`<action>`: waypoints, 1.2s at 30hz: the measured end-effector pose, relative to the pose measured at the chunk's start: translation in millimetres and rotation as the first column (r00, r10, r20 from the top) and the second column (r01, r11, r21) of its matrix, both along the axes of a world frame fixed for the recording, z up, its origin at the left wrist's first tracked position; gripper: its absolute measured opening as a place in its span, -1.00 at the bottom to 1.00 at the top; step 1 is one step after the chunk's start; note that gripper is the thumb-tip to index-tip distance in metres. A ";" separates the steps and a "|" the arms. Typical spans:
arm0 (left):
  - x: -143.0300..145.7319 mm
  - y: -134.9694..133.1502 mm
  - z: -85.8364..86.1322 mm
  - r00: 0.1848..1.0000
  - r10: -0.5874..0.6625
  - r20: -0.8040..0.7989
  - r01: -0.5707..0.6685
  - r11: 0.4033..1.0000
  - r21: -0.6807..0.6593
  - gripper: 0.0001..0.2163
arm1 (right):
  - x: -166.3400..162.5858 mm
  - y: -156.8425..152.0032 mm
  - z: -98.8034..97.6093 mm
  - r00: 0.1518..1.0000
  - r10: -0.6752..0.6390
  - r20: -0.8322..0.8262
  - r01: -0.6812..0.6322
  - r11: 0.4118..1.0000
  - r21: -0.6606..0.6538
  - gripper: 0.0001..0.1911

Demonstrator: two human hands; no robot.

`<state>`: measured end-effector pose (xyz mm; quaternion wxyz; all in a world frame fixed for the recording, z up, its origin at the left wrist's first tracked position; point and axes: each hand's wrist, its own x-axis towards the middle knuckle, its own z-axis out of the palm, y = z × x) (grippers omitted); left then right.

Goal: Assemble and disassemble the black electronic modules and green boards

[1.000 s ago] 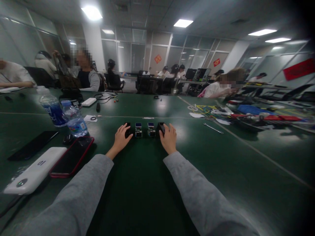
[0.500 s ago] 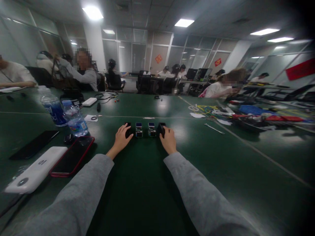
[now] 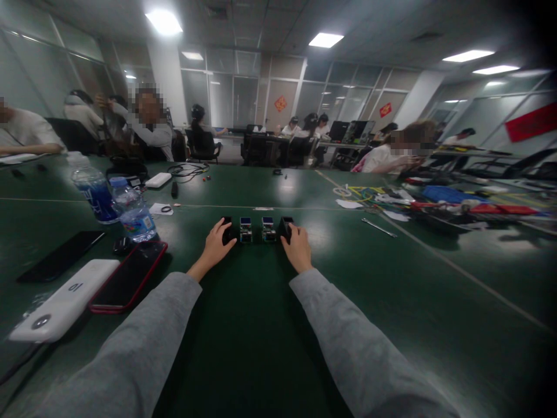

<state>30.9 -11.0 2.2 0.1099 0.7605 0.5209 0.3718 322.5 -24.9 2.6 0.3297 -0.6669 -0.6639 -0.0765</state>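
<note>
Four small blocks stand in a row on the green table [image 3: 261, 325] in front of me. My left hand [image 3: 215, 247] is wrapped round the black block at the left end [image 3: 227, 230]. My right hand [image 3: 298, 248] grips the black block at the right end [image 3: 285, 227]. Between them stand two small modules with blue tops and circuit parts, the left one [image 3: 245, 229] and the right one [image 3: 268, 229], untouched. Both my arms wear grey sleeves.
At the left lie a red-cased phone [image 3: 128, 276], a white power bank [image 3: 65, 299], a black phone [image 3: 61, 255] and two water bottles [image 3: 130, 212]. Cables, tools and coloured parts [image 3: 435, 203] crowd the right. Several people sit at the table's far side and beyond.
My right hand's fingers have closed a little tighter on the right black block. A person at the far left has raised an arm. Otherwise the hands stay in place.
</note>
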 end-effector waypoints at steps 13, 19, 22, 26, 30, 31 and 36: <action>-0.5 1.5 -2.2 0.990 -0.100 0.095 0.100 0.995 0.004 -0.43 | -1.5 6.2 -4.0 0.993 0.098 -0.067 -0.093 0.993 0.072 -0.54; 1.6 -2.4 -1.0 0.987 -0.107 0.119 0.115 0.992 -0.059 -0.33 | -3.2 6.4 -4.3 0.981 0.179 -0.069 -0.175 0.983 0.062 -0.53; 2.2 -2.8 -1.9 0.990 -0.076 0.119 0.086 0.993 -0.085 -0.25 | -4.5 4.9 -2.3 0.977 0.204 -0.057 -0.201 0.978 0.061 -0.54; 2.6 -3.7 -1.6 0.994 -0.013 0.108 0.020 0.998 -0.066 -0.20 | -5.2 3.6 -0.7 0.979 0.193 -0.060 -0.189 0.980 0.057 -0.56; 2.0 -4.5 -0.4 0.989 -0.054 0.141 0.068 0.993 -0.098 -0.23 | -5.6 2.3 1.2 0.978 0.197 -0.067 -0.196 0.980 0.023 -0.57; 1.7 -4.1 -0.5 0.986 -0.079 0.149 0.095 0.990 -0.105 -0.23 | -5.7 1.9 1.8 0.976 0.206 -0.065 -0.205 0.979 0.013 -0.57; 0.4 -0.1 -3.1 0.979 -0.163 0.123 0.174 0.981 -0.088 -0.30 | -6.3 0.4 3.2 0.968 0.241 -0.069 -0.243 0.970 -0.022 -0.56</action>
